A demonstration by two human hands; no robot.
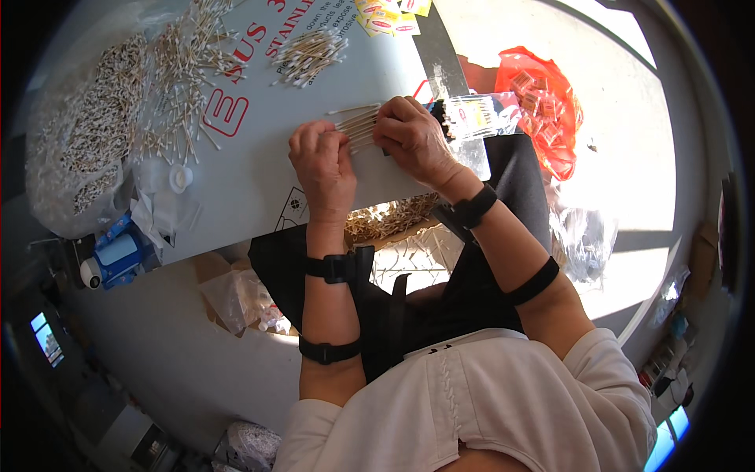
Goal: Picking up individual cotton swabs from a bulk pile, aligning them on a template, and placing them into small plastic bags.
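Both hands rest on the white board (259, 169), with a row of swabs (358, 126) lying between them. The left hand (322, 169) is curled, its fingertips pressing the row's near end. The right hand (413, 138) is bent over the far end, fingers pinching the swabs together. Just past it lies a clear packet (472, 116). A small swab bunch (308, 53) sits farther up the board, a loose pile (185, 71) to the left, and an orange bag (543, 102) to the right.
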